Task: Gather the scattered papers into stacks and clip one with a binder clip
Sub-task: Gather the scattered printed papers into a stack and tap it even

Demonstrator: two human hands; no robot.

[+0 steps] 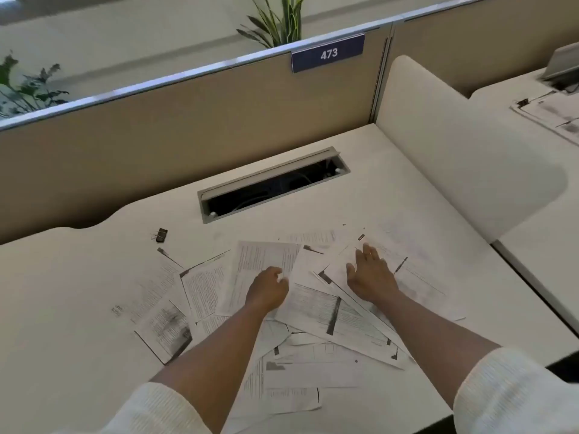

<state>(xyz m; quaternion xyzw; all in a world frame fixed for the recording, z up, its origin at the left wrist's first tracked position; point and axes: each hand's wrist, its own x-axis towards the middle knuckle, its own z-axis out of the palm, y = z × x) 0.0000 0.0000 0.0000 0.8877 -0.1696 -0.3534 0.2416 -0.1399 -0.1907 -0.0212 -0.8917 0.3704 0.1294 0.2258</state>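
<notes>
Before you is a white desk (pixel 78 302) with a curved back edge. A grey cable slot (pixel 272 184) is cut into the desk near the back, and its lid stands open. Printed papers (pixel 316 311) lie scattered over the middle and the near part, many overlapping at different angles. A black binder clip (pixel 161 235) lies directly on the desk, behind the papers on the left side, apart from them.

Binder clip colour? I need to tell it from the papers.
Black binder clip, seen in the head view, beyond the papers.
</notes>
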